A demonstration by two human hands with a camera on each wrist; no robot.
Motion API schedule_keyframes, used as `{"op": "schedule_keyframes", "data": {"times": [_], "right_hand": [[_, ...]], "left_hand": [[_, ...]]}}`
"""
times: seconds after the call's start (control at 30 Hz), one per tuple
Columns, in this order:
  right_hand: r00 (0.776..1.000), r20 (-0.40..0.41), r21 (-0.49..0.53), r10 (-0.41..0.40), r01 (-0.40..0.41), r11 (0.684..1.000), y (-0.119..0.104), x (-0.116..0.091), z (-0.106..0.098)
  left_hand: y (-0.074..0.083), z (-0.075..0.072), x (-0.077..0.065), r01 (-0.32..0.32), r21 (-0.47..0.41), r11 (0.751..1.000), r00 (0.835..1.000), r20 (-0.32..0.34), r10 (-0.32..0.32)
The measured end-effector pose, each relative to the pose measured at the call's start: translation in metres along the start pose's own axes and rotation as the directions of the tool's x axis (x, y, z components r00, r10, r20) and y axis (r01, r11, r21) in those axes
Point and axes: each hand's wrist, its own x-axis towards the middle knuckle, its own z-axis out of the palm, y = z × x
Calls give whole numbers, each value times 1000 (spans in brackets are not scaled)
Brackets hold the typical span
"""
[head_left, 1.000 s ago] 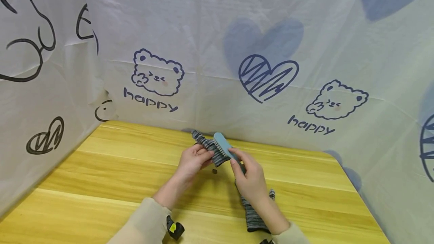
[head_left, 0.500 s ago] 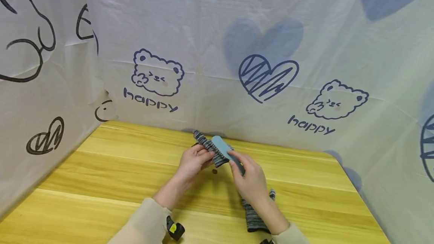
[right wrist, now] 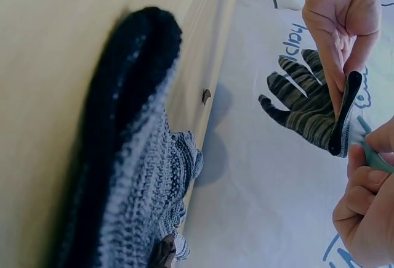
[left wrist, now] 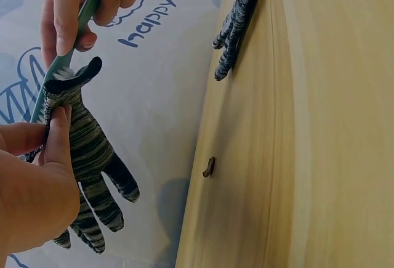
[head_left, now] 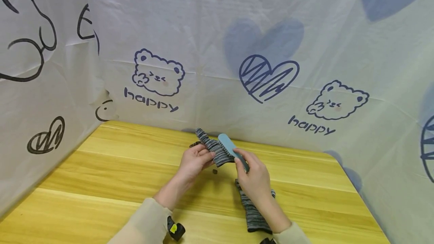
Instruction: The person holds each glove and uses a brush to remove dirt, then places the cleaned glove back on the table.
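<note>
My left hand (head_left: 194, 163) pinches a grey-and-black striped knit glove (head_left: 220, 154) by its cuff end, holding it up over the table. In the left wrist view that glove (left wrist: 89, 142) hangs with its dark-tipped fingers spread. A blue-green brush (head_left: 226, 144) is gripped by my right hand (head_left: 255, 178), its pale bristles facing the glove close to the cuff. The right wrist view shows the brush handle (right wrist: 374, 158) between thumb and fingers, right beside the black cuff edge. A second matching glove (head_left: 252, 214) lies on the table, partly hidden under my right forearm.
A small dark brown scrap (head_left: 215, 171) lies on the yellow wood-grain table (head_left: 135, 183) below the held glove. White printed cloth (head_left: 210, 101) hangs right behind the table's back edge and along its left side. Black wrist devices (head_left: 175, 229) sit at the sleeves.
The brush first slid a little down and left over the held glove, then came back up and right. The glove has shifted slightly right, its broad side now showing more.
</note>
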Motion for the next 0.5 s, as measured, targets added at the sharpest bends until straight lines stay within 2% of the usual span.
{"op": "schedule_keyframes", "data": {"times": [0.27,0.5], "right_hand": [[997,-9,-38,78,-79,996,2,1,0],[985,-2,-63,171,-171,983,3,3,-3]], "left_hand": [[-1,0,1,-8,18,1000,1000,-6,8],[0,0,0,-10,9,1000,1000,-12,10]]}}
